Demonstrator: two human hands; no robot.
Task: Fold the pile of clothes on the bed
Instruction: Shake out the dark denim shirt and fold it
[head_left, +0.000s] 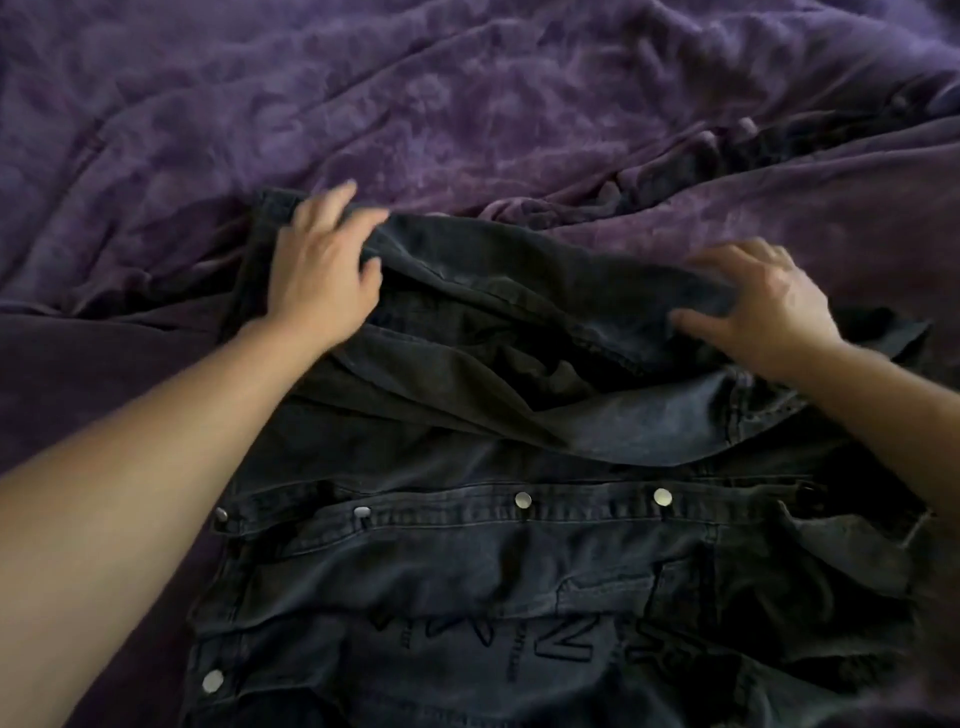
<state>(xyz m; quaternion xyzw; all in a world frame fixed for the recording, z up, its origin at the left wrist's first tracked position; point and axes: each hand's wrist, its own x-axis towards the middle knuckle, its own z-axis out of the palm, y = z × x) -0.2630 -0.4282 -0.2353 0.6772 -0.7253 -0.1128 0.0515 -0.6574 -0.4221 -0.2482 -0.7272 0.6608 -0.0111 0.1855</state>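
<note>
Denim jacket (467, 561), faded black, metal-snapped, on plush blanket (467, 104); left hand (322, 270) and right hand (763, 301) each grip its rumpled sleeve (519, 270).

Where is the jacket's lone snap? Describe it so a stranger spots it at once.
On the purple bed lies a dark denim jacket, with a row of snaps across its middle. The lone snap is at the jacket's lower left edge in view. It alone sits off that row, well below it.

jacket (519, 561) on blanket (467, 104), sleeve (519, 291) folded across its far edge
</note>
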